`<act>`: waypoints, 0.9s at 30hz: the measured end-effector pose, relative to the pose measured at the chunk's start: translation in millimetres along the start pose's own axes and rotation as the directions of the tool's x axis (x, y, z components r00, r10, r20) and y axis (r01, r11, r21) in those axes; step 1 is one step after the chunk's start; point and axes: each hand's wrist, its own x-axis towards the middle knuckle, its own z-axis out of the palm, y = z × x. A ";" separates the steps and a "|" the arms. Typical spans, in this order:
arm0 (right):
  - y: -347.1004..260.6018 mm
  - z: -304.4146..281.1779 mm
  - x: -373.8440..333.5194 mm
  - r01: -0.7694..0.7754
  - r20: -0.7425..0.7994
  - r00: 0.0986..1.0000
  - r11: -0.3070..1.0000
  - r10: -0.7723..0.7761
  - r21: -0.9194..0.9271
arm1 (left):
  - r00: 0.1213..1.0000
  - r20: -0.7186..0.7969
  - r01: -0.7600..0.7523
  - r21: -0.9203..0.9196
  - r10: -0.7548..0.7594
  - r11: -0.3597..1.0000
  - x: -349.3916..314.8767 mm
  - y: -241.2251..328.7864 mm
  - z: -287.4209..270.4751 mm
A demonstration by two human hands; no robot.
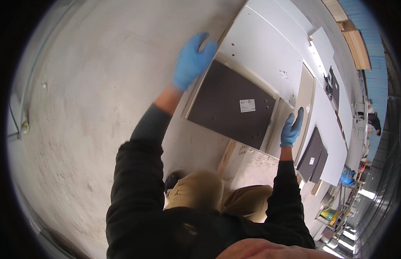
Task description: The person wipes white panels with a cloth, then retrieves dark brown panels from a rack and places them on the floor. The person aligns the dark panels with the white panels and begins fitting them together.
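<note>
A dark grey rectangular panel [226, 103] with a white label and small holes lies inside a shallow pale frame [280, 101]. Partly over the frame, beyond the dark panel, is a white board [265, 47] with drilled holes and a label of its own. My left hand [194, 60], in a blue glove, is open with its thumb apart, by the far left edge of the frame. Also gloved in blue, my right hand [292, 128] is open at the frame's right side, fingers pointing up. Neither hand visibly grips anything; whether they touch the frame I cannot tell.
More dark panels [311, 159] rest on white boards to the right. Brown boards [355, 45] are stacked at the far right. Beyond them are a distant person [374, 122], a blue plastic bundle [347, 176] and shelving. Grey concrete floor [88, 108] extends to the left.
</note>
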 end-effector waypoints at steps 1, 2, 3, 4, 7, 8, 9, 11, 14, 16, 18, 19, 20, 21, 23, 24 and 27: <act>17.4 3.3 4.4 -0.093 -0.026 0.995 0.995 0.092 -0.037 | 0.999 0.026 0.026 -0.001 -0.026 1.000 26.3 -1.1 14.1; 32.0 7.6 4.8 -0.137 -0.024 0.990 0.990 0.137 -0.026 | 0.996 0.068 0.059 0.040 -0.061 0.997 51.6 -2.0 29.0; 44.1 14.2 6.2 -0.224 -0.029 0.974 0.975 0.224 0.001 | 0.989 0.104 0.096 0.094 -0.106 0.991 75.7 -3.1 44.0; 53.6 19.3 4.8 -0.390 -0.026 0.920 0.921 0.390 0.018 | 0.978 0.133 0.139 0.155 -0.160 0.978 98.0 -5.1 57.9; 67.4 29.2 0.3 -0.183 -0.053 0.983 0.968 0.176 -0.171 | 0.972 0.188 0.089 0.263 -0.142 0.961 153.5 -11.4 101.3; 67.8 30.1 -1.0 -0.143 -0.066 0.989 0.968 0.132 -0.207 | 0.970 0.192 0.096 0.271 -0.152 0.958 165.9 -14.5 115.9; 66.8 31.1 -0.7 -0.150 -0.047 0.989 0.961 0.143 -0.231 | 0.968 0.193 0.100 0.278 -0.158 0.955 179.7 -16.4 129.7; 62.7 30.2 1.9 -0.132 -0.040 0.991 0.944 0.126 -0.302 | 0.963 0.216 0.094 0.289 -0.160 0.953 200.6 -22.2 156.1; 54.2 27.0 6.1 -0.135 -0.020 0.990 0.921 0.138 -0.364 | 0.953 0.255 0.076 0.315 -0.161 0.946 227.9 -36.4 183.0; 49.6 25.2 7.9 -0.137 0.006 0.989 0.922 0.150 -0.361 | 0.947 0.260 0.090 0.349 -0.189 0.933 248.1 -47.5 200.2; 45.8 23.8 8.8 -0.149 0.022 0.985 0.911 0.171 -0.385 | 0.955 0.251 0.035 0.431 -0.157 0.902 269.6 -61.5 213.1; 44.4 22.8 9.2 -0.143 0.035 0.985 0.919 0.167 -0.368 | 0.957 0.249 0.017 0.472 -0.151 0.882 279.0 -69.9 218.7; 43.0 22.7 9.9 -0.141 0.040 0.985 0.919 0.167 -0.368 | 0.963 0.228 0.038 0.414 -0.143 0.910 285.8 -79.5 223.8; 42.0 21.9 10.8 -0.131 0.028 0.988 0.920 0.152 -0.370 | 0.961 0.215 0.086 0.357 -0.171 0.930 292.9 -88.5 231.2; 40.1 20.6 12.4 -0.139 0.029 0.987 0.923 0.160 -0.359 | 0.953 0.252 0.090 0.297 -0.169 0.951 304.1 -106.4 240.1; 39.5 19.8 13.2 -0.150 0.034 0.984 0.922 0.173 -0.356 | 0.946 0.274 0.080 0.324 -0.174 0.943 312.1 -112.0 244.6; 38.8 18.6 14.1 -0.169 0.056 0.977 0.912 0.204 -0.374 | 0.932 0.313 0.068 0.344 -0.183 0.937 318.5 -123.5 251.5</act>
